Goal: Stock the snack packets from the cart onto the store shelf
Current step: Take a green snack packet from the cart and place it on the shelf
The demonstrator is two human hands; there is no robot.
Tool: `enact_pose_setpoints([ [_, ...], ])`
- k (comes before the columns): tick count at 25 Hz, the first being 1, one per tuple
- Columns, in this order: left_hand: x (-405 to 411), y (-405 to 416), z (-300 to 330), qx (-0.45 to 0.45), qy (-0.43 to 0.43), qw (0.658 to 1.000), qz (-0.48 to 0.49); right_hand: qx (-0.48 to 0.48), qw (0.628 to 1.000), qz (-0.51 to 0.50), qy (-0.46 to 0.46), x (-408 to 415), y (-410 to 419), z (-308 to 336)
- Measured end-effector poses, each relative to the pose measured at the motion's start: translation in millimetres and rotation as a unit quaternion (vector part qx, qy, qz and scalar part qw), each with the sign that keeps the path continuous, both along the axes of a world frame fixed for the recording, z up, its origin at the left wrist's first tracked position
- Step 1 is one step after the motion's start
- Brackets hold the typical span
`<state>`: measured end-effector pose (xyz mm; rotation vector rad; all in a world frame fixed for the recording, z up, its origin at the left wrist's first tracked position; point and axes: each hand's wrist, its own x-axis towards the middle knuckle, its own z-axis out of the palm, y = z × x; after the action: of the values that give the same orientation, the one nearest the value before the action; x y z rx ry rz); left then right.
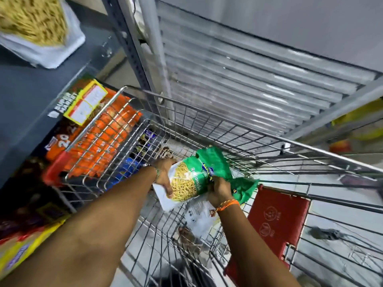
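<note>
Both my hands are down inside a wire shopping cart (207, 114). They hold a green and white snack packet (186, 181) with yellow sticks pictured on it. My left hand (163, 177) grips its white lower edge. My right hand (218, 190) pinches the green top part, where more green packet material bunches out to the right. Another white packet (198, 218) lies under it on the cart floor. A matching snack packet (35, 27) stands on the dark shelf (31, 96) at the upper left.
Orange packs (103, 141) and yellow boxes (22, 247) fill the lower shelves left of the cart. A grey slatted panel (238, 79) rises behind the cart. The red child-seat flap (277, 222) hangs at the cart's near right. A yellow price tag (85, 101) is on the shelf edge.
</note>
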<state>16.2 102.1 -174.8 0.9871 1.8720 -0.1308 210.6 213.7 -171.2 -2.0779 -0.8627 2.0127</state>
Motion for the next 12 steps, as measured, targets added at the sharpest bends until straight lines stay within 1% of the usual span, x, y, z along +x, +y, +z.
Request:
enact_pose_setpoints([
  [1,-3.3,-8.1,21.3,0.002,-0.006,1.000,0.006,-0.015,1.000,-0.010,0.021,-0.6,-7.3,4.8],
  [3,-11.2,-23.9,67.4,0.015,0.013,1.000,0.007,-0.057,0.997,-0.016,0.058,-7.2,-26.5,25.4],
  [4,-14.8,-31.9,88.8,0.025,0.028,0.999,0.007,-0.068,0.994,-0.034,0.078,-9.4,-38.4,37.1],
  [6,-21.0,-46.9,132.0,0.045,0.055,0.997,0.010,-0.055,0.988,-0.083,0.122,-15.0,-53.9,71.2],
  [8,-22.5,-61.4,164.9,0.054,0.050,0.997,0.040,-0.057,0.976,-0.107,0.183,-23.3,-66.5,98.5],
  [10,-19.8,-83.1,195.9,0.110,0.066,0.988,0.082,-0.073,0.953,-0.112,0.273,-32.4,-76.2,139.9],
  [12,-13.7,-104.9,218.8,0.186,0.081,0.969,0.141,-0.060,0.933,-0.113,0.338,-43.8,-76.6,168.7],
])
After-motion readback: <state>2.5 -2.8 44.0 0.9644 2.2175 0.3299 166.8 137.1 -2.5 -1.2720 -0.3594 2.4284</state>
